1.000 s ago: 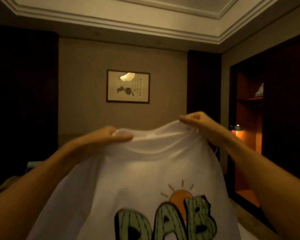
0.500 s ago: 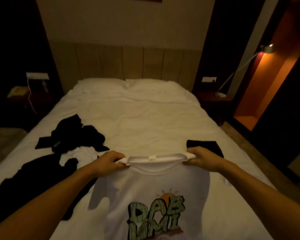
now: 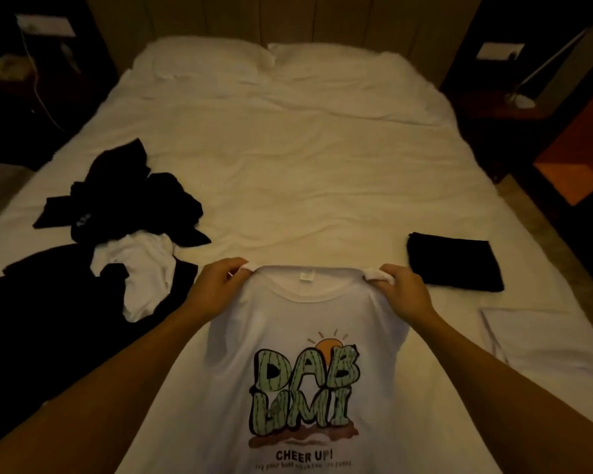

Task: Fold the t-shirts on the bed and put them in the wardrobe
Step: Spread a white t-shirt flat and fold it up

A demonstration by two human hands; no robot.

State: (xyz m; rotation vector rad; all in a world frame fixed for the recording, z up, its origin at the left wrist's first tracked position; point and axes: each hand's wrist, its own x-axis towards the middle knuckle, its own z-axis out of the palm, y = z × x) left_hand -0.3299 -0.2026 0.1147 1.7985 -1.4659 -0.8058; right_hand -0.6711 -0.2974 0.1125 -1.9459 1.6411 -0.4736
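A white t-shirt with a green "DAB UMI" print faces up, stretched between my hands over the near part of the bed. My left hand pinches its left shoulder; my right hand grips its bunched right shoulder. A folded black garment lies on the bed just right of my right hand. To the left is a loose heap of black clothes with a crumpled white shirt in it.
A flat white folded piece lies at the bed's near right edge. Two pillows rest at the headboard. Dark nightstands flank the bed, with a lamp on the right one. An orange-lit niche is at the far right.
My hands have brought the white t-shirt down from high in the air to just above the bed, and my view has tipped down from the wall to the bed.
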